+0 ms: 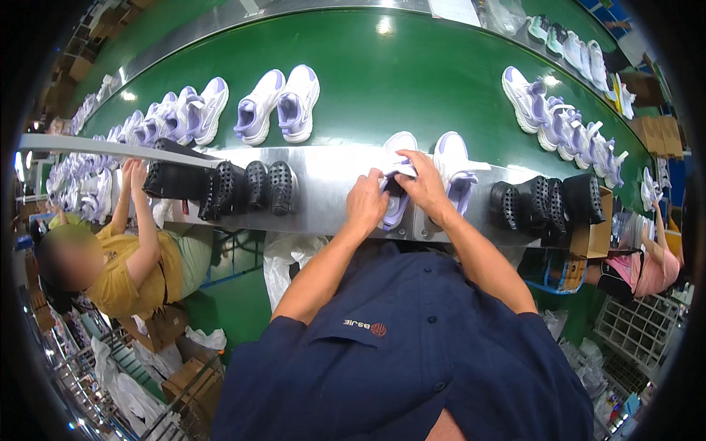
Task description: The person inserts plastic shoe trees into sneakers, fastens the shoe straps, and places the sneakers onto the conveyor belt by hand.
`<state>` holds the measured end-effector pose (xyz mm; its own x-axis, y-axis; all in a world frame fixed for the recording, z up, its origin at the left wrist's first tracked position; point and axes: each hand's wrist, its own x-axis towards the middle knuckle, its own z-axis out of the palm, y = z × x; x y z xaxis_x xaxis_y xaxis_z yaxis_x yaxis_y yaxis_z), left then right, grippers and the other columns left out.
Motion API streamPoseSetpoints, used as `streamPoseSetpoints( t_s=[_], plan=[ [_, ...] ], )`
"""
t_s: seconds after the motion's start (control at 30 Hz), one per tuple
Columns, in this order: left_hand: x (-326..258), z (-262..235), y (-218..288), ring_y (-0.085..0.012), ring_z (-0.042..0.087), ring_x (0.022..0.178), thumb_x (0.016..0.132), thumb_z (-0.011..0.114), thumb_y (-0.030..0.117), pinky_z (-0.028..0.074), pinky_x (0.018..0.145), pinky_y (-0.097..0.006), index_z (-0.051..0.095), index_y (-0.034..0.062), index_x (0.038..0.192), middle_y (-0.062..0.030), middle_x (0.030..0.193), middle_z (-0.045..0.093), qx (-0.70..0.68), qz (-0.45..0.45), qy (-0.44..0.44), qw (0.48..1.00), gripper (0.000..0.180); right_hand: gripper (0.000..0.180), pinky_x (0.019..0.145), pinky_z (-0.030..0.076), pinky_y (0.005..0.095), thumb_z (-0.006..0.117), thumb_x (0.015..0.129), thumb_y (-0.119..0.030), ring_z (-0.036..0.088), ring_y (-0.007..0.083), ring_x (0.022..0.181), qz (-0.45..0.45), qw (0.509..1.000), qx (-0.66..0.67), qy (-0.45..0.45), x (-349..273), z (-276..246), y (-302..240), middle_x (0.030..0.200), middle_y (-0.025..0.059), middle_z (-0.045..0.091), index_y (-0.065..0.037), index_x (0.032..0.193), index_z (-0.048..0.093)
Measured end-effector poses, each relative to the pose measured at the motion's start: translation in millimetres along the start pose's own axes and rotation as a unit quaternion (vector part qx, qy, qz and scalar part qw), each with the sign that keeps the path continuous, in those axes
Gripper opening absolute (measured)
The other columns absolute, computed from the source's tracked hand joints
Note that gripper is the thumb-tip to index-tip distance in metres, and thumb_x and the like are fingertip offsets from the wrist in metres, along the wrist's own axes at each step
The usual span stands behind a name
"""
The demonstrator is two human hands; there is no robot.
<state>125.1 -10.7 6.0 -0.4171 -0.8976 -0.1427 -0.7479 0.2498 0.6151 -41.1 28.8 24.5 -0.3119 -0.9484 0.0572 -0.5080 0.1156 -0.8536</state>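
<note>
Two forearms point(318, 275) converging; left hand point(366, 203), right hand point(424, 185) both curled, grasping white-lavender shoe point(400, 140) near opening.

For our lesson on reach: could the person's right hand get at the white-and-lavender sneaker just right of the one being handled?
Probably yes: the right hand is beside that neighbouring sneaker, nothing visible between, though it would first leave the handled sneaker.
</note>
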Motion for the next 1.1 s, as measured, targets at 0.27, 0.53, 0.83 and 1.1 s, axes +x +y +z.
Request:
streamPoseSetpoints(
  t_s=[0.27,0.53,0.83,1.1],
  plan=[
    [24,13,-23,-0.0253,0.063,0.061,0.078,0.077,0.009,0.052,0.060,-0.040,0.059,0.0045,0.102,-0.0104,0.068,0.062,-0.179,0.056,0.012,0.982,0.031,0.028,0.096,0.040,0.0476,0.061,0.077,-0.003,0.055,0.0354,0.110,-0.183,0.969,-0.089,-0.142,6,5,-3,0.106,0.0158,0.061,-0.008,0.105,0.062],
    [23,-36,23,-0.0358,0.058,0.103,0.074,0.080,0.010,0.051,0.091,-0.045,0.059,0.0176,0.129,-0.0174,0.115,0.057,-0.040,0.039,-0.092,0.994,0.060,0.032,0.103,0.039,0.0373,0.053,0.099,-0.027,0.052,0.0287,0.118,0.051,0.987,0.149,-0.021,1,-12,12,0.124,0.0159,0.059,-0.004,0.118,0.065],
    [53,-32,18,-0.0255,0.056,0.098,0.071,0.070,0.012,0.048,0.080,-0.038,0.068,0.0095,0.093,-0.0055,0.099,0.061,0.113,0.470,-0.020,0.875,0.022,0.038,0.060,0.044,0.0313,0.047,0.100,-0.030,0.051,0.0146,0.060,0.162,0.979,0.114,0.049,2,-13,29,0.067,0.0031,0.054,0.002,0.093,0.066],
    [24,-18,38,-0.0199,0.053,0.087,0.071,0.064,0.015,0.045,0.074,-0.033,0.063,0.0067,0.085,-0.0055,0.086,0.053,0.196,0.483,0.050,0.852,0.016,0.023,0.043,0.043,0.0270,0.054,0.093,-0.022,0.050,0.0127,0.047,0.277,0.882,0.382,0.001,11,-13,7,0.062,0.0059,0.055,-0.001,0.088,0.061]
  ],
)
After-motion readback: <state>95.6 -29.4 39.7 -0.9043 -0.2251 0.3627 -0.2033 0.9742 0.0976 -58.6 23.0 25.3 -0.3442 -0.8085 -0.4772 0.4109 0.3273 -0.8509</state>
